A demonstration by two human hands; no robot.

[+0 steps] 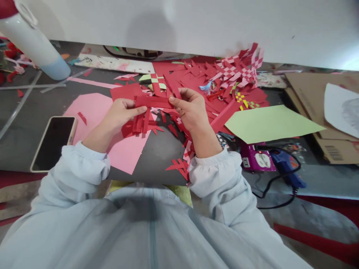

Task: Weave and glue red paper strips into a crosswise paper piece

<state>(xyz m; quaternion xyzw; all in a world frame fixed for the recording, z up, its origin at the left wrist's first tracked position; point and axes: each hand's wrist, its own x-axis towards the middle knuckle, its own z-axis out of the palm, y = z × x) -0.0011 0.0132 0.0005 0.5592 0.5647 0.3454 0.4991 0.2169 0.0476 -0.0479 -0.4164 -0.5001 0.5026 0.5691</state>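
Between my two hands a piece made of red paper strips (154, 101) is stretched sideways, with several strip ends hanging down at its left. My left hand (122, 111) pinches its left end between thumb and fingers. At the right end, my right hand (192, 108) grips it with thumb and forefinger. Beneath the hands lie a pink paper sheet (129, 155) and red paper (126, 91). Loose red cuttings (179, 168) are scattered beside my right wrist.
A phone (53, 144) lies at the left, below a tilted-looking bottle (36, 45). Woven red and pink strips (235, 71) pile up against the wall. To the right are a light green sheet (272, 123), a blue glue gun (288, 170) with black cord, and cardboard (308, 89).
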